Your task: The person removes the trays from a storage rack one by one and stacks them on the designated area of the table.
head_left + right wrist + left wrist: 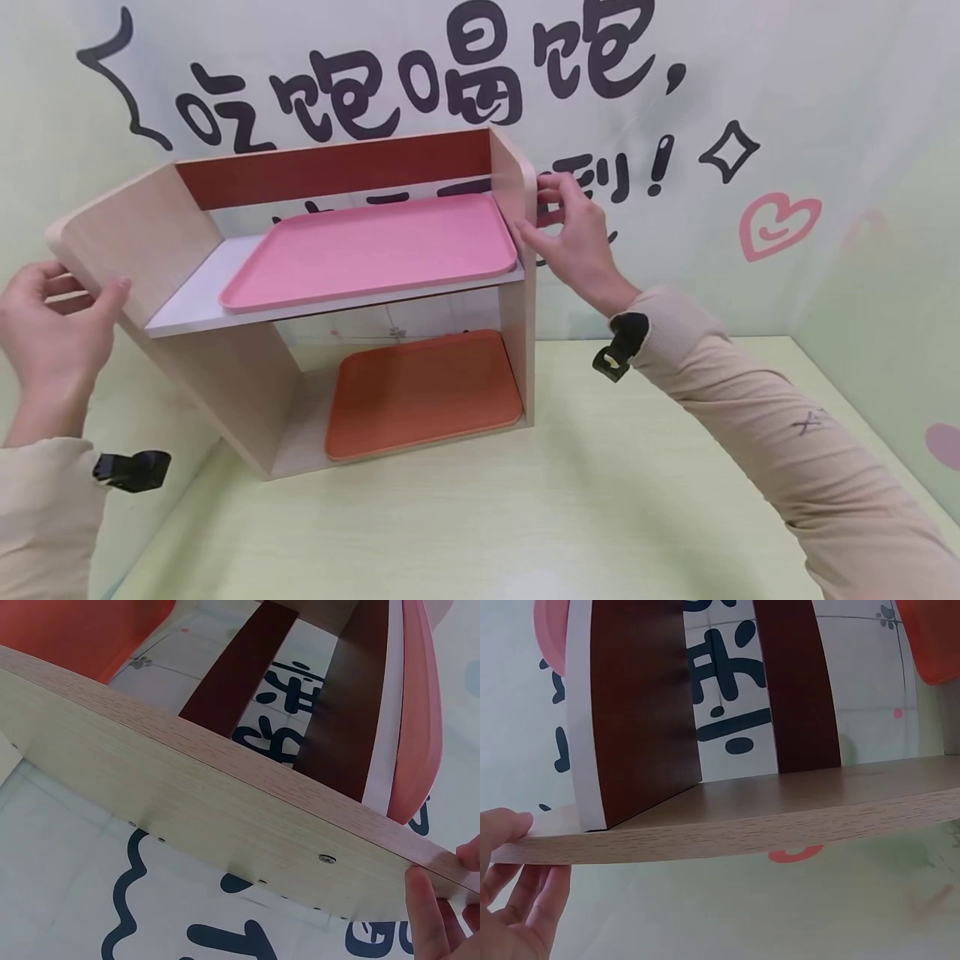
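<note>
Both hands are on the wooden shelf (pixel 247 392) sitting on the table (pixel 600 500): left hand (pixel 52 325) grips the left side panel's edge, right hand (pixel 577 233) pinches the right panel's top corner

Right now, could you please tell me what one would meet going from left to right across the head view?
Left hand gripping the shelf's left side panel → pink tray on the upper shelf → right hand at the right side panel's top edge → pink heart on the wall.
</note>
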Action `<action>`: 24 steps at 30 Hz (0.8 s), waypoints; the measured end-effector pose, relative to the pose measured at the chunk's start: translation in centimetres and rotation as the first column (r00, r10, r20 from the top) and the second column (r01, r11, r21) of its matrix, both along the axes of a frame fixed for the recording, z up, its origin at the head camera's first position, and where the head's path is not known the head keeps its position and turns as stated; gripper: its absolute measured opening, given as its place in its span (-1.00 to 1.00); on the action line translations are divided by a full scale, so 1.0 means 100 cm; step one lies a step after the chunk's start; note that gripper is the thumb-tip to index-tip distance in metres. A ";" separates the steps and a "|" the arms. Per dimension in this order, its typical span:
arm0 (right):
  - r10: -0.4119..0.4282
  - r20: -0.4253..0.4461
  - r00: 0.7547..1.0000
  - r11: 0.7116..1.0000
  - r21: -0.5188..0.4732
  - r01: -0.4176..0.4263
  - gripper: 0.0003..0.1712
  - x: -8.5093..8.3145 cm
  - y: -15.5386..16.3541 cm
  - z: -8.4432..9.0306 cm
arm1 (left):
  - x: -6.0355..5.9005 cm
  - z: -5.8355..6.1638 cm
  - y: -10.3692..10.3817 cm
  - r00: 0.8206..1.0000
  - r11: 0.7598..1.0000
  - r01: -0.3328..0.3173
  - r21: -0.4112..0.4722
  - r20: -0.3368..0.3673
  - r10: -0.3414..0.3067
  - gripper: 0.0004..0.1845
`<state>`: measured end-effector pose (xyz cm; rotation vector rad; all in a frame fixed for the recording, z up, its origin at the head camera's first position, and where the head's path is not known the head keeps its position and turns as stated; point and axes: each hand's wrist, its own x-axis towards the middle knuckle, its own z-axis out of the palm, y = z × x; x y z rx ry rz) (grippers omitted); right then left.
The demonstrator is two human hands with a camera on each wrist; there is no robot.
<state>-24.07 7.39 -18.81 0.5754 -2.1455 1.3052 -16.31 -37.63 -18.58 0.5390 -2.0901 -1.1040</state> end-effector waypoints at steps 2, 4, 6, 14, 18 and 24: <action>-0.018 -0.010 1.000 1.000 0.000 0.018 -0.52 0.000 -0.001 0.000 | 0.000 0.000 0.002 0.999 1.000 -0.003 -0.003 -0.037 0.003 -0.72; -0.034 -0.024 0.999 0.999 -0.001 0.034 -0.53 0.000 -0.001 -0.001 | 0.002 0.000 0.005 0.998 1.000 -0.010 -0.006 -0.055 0.010 -0.72; -0.050 -0.041 0.998 0.999 0.000 0.050 -0.55 -0.001 -0.001 -0.002 | 0.003 0.000 0.008 0.998 1.000 -0.017 -0.014 -0.061 0.017 -0.69; -0.084 -0.110 0.990 0.995 0.042 0.089 -0.59 -0.002 0.003 -0.001 | 0.003 0.000 0.015 0.994 1.000 -0.005 -0.001 -0.113 0.005 -0.65; -0.088 -0.106 0.990 0.993 0.063 0.095 -0.59 -0.002 0.006 0.001 | 0.004 0.001 0.018 0.992 1.000 -0.009 -0.004 -0.125 0.008 -0.61; -0.115 -0.080 0.990 0.990 0.076 0.121 -0.60 0.003 0.016 0.003 | 0.002 0.001 0.028 0.990 0.999 0.022 -0.027 -0.138 -0.025 -0.61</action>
